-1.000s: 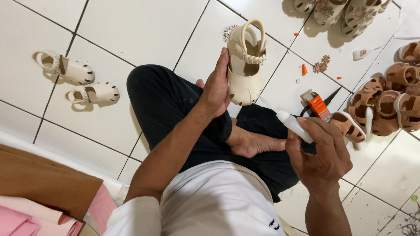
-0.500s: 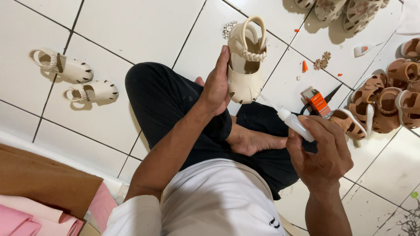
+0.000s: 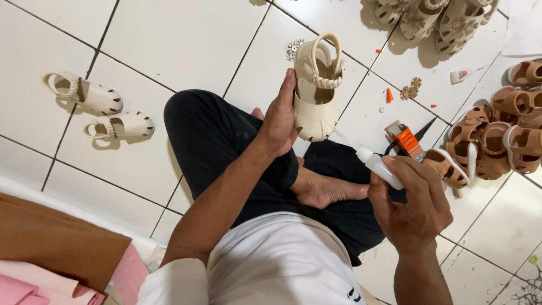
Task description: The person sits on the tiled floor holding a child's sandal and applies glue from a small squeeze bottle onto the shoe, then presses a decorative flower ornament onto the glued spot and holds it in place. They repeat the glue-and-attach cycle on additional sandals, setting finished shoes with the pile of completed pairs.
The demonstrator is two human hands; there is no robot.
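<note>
My left hand [image 3: 279, 120] grips a small cream sandal [image 3: 317, 90] by its side, toe pointing down toward me, held above my crossed legs in black trousers. In my right hand [image 3: 409, 203] is a small white glue tube [image 3: 379, 166], its nozzle aimed up and left toward the sandal's toe, a short gap away. A thin thread of glue seems to run from the nozzle toward the shoe. My bare foot [image 3: 324, 189] rests between both hands.
Two finished cream sandals [image 3: 101, 110] lie on the white tile floor at left. Several tan sandals [image 3: 502, 135] pile at right, more cream ones [image 3: 435, 17] at top. An orange glue box [image 3: 405, 138], orange caps and small flower trims [image 3: 411, 90] lie nearby. Brown cardboard [image 3: 51, 243] sits bottom left.
The view has shifted slightly. My left hand keeps the sandal raised, and the glue tube in my right hand stays pointed at it, almost unmoved.
</note>
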